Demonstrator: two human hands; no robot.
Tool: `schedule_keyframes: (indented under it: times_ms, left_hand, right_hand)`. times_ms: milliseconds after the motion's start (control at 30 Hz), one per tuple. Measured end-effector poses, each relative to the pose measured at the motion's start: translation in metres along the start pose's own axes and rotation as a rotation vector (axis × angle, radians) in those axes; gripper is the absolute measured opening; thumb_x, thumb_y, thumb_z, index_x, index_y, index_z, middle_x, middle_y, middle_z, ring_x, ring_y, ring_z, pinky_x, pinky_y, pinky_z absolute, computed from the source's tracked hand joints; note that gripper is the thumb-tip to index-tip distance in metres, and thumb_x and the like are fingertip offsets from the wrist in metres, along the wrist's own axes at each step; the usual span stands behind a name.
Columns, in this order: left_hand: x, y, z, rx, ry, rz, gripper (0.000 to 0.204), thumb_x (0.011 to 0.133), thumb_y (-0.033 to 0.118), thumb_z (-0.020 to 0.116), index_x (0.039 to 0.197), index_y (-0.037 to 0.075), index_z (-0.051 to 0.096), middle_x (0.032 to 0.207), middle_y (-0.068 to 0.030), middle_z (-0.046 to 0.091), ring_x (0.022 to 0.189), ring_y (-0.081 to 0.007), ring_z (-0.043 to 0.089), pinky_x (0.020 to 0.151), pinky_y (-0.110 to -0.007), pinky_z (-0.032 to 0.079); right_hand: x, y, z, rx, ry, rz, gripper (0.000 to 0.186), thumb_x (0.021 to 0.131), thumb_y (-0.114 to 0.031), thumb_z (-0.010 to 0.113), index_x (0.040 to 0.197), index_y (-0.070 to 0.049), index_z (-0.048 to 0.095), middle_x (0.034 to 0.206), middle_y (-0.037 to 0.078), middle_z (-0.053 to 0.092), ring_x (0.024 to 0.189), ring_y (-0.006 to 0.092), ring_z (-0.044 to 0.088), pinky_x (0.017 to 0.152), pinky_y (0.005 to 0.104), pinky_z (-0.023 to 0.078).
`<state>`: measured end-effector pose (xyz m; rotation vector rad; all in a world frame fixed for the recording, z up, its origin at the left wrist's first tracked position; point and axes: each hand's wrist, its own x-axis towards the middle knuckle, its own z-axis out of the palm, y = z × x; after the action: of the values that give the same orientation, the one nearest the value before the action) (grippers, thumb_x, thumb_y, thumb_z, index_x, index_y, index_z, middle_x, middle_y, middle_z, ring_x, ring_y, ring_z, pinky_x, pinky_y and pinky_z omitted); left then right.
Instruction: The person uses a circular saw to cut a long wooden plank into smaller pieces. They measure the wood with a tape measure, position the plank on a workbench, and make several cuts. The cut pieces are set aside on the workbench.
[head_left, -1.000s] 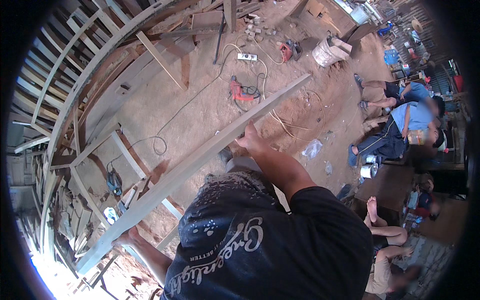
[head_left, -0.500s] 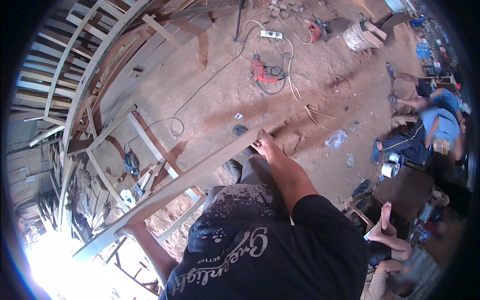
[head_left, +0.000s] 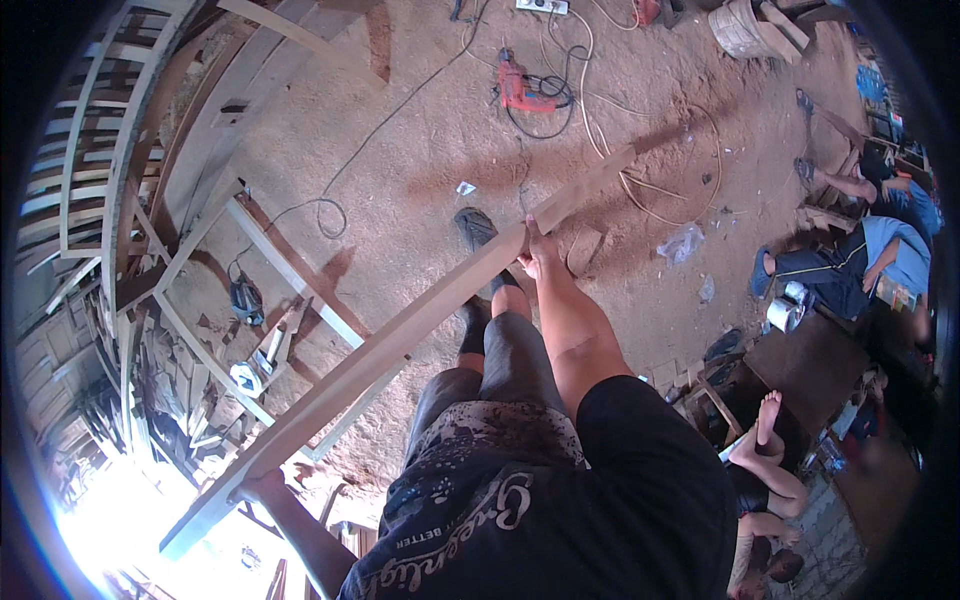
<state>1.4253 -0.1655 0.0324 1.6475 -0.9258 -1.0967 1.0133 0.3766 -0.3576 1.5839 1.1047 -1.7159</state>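
A long wooden plank (head_left: 400, 338) runs slantwise in front of my body, from the bright lower left up to the middle right. Near its lower left end my left hand (head_left: 262, 487) grips the edge, with its fingers partly hidden by the wood. My right hand (head_left: 538, 250) holds the plank closer to its far right end, the thumb lying on the upper face. My feet stand on the dirt floor just beneath it, one dark shoe (head_left: 474, 228) showing beyond the plank. A wooden frame (head_left: 290, 265) lies on the floor to the left, partly covered by the plank.
A red power drill (head_left: 524, 90) with its cable lies ahead, near a white power strip (head_left: 541, 5). Curved slatted woodwork (head_left: 118, 150) stands at the left. A bucket (head_left: 738, 30) holds wood pieces at the far right. Several people sit along the right side.
The plank's right end has come more fully into sight, still gripped by both my hands. My view has shifted, so the drill and power strip appear higher. My legs and feet show more.
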Motion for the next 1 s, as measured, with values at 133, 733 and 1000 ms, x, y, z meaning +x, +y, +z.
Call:
schedule_keyframes:
  times_ms: [133, 733, 1000]
  left_hand:
    - [0.009, -0.014, 0.003, -0.005, 0.143, 0.025, 0.092, 0.096, 0.081, 0.007, 0.161, 0.019, 0.026, 0.157, -0.0187, 0.040, 0.143, -0.0428, 0.043, 0.113, -0.068, 0.040]
    - [-0.106, 0.011, 0.049, -0.103, 0.061, -0.008, 0.089, 0.096, 0.080, 0.016, 0.140, 0.008, 0.046, 0.142, -0.0191, 0.053, 0.131, -0.0408, 0.055, 0.111, -0.064, 0.046]
    - [0.081, -0.043, -0.093, -0.555, -0.711, -0.196, 0.081, 0.092, 0.075, 0.031, 0.125, 0.008, 0.063, 0.131, -0.0180, 0.062, 0.129, -0.0425, 0.055, 0.106, -0.071, 0.040]
  right_hand:
    - [0.019, 0.000, -0.017, -0.029, -0.085, 0.031, 0.057, 0.091, -0.049, 0.078, 0.124, -0.005, 0.061, 0.113, 0.010, 0.069, 0.099, 0.0242, 0.069, 0.097, 0.0411, 0.058]
    - [0.021, 0.022, -0.029, 0.136, -0.084, 0.036, 0.055, 0.098, -0.061, 0.061, 0.119, -0.011, 0.062, 0.118, 0.010, 0.067, 0.091, 0.0231, 0.066, 0.084, 0.0401, 0.058]
    - [-0.099, 0.105, -0.004, 0.020, -0.245, 0.149, 0.078, 0.086, -0.086, 0.051, 0.127, -0.020, 0.057, 0.112, 0.011, 0.062, 0.103, 0.0292, 0.063, 0.099, 0.0531, 0.052]
